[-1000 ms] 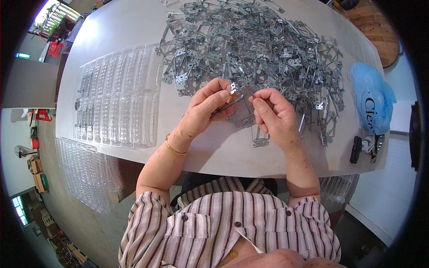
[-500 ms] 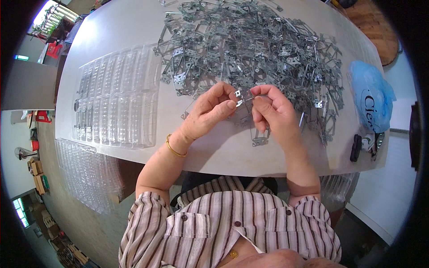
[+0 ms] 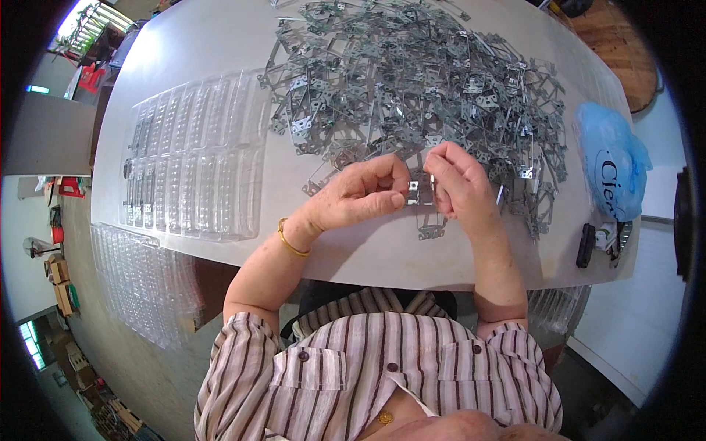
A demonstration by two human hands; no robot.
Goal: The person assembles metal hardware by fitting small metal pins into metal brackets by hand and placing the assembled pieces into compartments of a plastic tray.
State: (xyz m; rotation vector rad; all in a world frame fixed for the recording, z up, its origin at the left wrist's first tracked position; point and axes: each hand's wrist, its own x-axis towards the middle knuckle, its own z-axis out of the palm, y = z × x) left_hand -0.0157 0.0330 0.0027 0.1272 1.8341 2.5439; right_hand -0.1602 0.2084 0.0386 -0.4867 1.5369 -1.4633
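Note:
My right hand [image 3: 462,184] is closed in a pinch on a thin metal bracket [image 3: 433,181], mostly hidden behind the fingers. Facing it, my left hand [image 3: 360,192] has curled fingers, with a small gap between thumb and index finger and nothing visible in them. A shiny, holed metal plate end [image 3: 413,193] shows between the two hands; whether it belongs to the bracket in my right hand I cannot tell. Both hands are over the near edge of a large heap of thin metal brackets [image 3: 412,88]. One loose bracket [image 3: 431,233] sticks out toward me below my right hand.
Clear plastic trays [image 3: 195,184] with ribbed slots lie at left on the white table [image 3: 338,253]; some slots at their left end hold metal pieces. More clear trays [image 3: 140,287] are stacked below the table edge. A blue plastic bag [image 3: 612,158] and a black object [image 3: 585,245] are at right.
My hands have come slightly nearer to me and moved apart at the fingertips. The left fingers have moved off the metal piece that was between both hands.

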